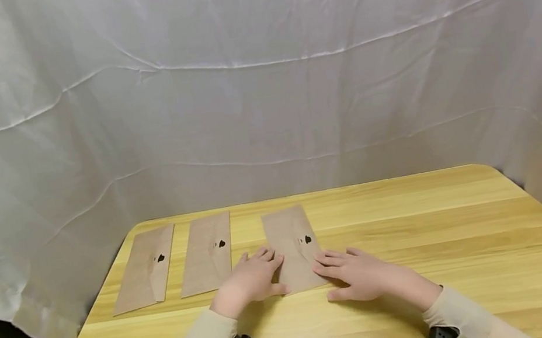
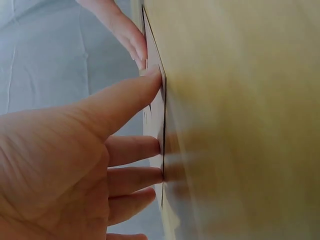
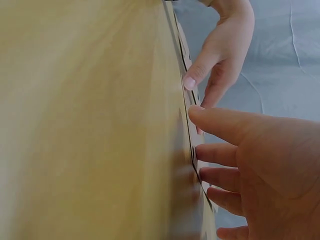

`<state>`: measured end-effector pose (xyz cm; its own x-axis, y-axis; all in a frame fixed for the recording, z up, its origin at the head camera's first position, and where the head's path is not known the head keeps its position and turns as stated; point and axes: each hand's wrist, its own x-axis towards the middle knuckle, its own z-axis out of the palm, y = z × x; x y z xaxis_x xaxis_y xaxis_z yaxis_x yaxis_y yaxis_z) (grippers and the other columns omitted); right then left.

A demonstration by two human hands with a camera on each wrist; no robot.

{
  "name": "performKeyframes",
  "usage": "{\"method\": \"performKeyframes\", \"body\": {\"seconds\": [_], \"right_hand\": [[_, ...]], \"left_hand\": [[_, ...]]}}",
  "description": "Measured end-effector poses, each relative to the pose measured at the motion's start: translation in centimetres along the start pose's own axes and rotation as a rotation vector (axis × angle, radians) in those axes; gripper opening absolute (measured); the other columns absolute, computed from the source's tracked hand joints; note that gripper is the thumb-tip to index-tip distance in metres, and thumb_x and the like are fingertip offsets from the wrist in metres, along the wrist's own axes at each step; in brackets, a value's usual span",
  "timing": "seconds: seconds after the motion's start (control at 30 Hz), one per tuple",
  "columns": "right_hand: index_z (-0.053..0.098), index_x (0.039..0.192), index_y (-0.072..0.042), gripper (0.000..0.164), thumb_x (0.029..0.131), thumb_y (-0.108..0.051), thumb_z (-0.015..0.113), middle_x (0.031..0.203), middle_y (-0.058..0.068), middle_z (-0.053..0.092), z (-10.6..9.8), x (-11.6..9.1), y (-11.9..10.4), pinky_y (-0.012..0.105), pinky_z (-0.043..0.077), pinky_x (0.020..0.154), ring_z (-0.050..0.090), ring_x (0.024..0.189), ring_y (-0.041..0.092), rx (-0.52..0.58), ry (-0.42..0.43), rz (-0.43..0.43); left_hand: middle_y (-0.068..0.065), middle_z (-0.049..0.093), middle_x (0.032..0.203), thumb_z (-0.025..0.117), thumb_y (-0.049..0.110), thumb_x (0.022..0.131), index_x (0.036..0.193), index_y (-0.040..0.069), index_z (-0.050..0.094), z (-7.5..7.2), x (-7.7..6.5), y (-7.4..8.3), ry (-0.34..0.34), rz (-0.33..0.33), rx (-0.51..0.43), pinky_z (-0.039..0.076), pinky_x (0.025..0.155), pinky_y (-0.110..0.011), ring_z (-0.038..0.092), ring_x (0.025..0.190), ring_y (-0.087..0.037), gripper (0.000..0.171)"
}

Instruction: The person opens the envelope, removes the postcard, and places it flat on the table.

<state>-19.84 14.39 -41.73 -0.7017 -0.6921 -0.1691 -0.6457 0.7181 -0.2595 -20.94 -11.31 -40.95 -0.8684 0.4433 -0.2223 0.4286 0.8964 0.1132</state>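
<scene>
A brown paper envelope [image 1: 285,232] lies flat in the middle of the table, its flap on the right side bearing a small black hat-shaped mark. My left hand [image 1: 252,278] rests on its left edge, fingers spread and fairly straight. On the opposite edge, the fingertips of my right hand [image 1: 356,275] touch the paper near the flap. In the left wrist view, the thumb and fingertips of the left hand [image 2: 75,145] meet the envelope's edge [image 2: 159,110]. The right wrist view has the right hand [image 3: 250,160] with its fingers extended against the paper.
Two similar envelopes lie to the left, one at the far left [image 1: 134,267] and another [image 1: 202,256] closer to the middle one. The wooden table [image 1: 445,224] has rounded far corners. A pale cloth curtain [image 1: 261,105] hangs behind it and at both sides.
</scene>
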Motion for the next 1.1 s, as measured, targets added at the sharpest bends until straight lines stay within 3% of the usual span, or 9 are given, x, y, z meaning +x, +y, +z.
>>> {"method": "performKeyframes", "body": {"seconds": [0.37, 0.6, 1.1], "right_hand": [[0.042, 0.149, -0.016, 0.065, 0.096, -0.053, 0.051, 0.156, 0.01, 0.038, 0.3, -3.1, 1.4, 0.066, 0.028, 0.111, 0.033, 0.145, 0.034, -0.011, 0.058, -0.01], [0.046, 0.146, -0.015, 0.065, 0.095, -0.054, 0.051, 0.153, 0.012, 0.042, 0.4, -4.8, 2.1, 0.067, 0.031, 0.108, 0.038, 0.141, 0.036, -0.033, 0.112, -0.011], [0.052, 0.143, -0.017, 0.061, 0.095, -0.055, 0.051, 0.15, 0.009, 0.047, 1.3, -8.8, 4.2, 0.066, 0.036, 0.104, 0.043, 0.137, 0.037, -0.047, 0.198, 0.057]], "left_hand": [[-0.006, 0.038, 0.156, 0.062, 0.058, 0.087, 0.147, 0.019, 0.045, -0.1, 1.3, 3.2, -0.001, 0.02, 0.109, 0.026, 0.118, -0.055, 0.031, 0.147, -0.024, 0.074], [-0.004, 0.038, 0.157, 0.063, 0.059, 0.086, 0.148, 0.02, 0.044, -0.3, 2.3, 4.9, 0.0, 0.046, 0.128, 0.027, 0.118, -0.054, 0.031, 0.147, -0.022, 0.075], [0.0, 0.038, 0.156, 0.061, 0.064, 0.084, 0.148, 0.025, 0.043, -0.4, 3.9, 9.3, 0.007, 0.094, 0.22, 0.031, 0.117, -0.049, 0.032, 0.147, -0.017, 0.077]]}}
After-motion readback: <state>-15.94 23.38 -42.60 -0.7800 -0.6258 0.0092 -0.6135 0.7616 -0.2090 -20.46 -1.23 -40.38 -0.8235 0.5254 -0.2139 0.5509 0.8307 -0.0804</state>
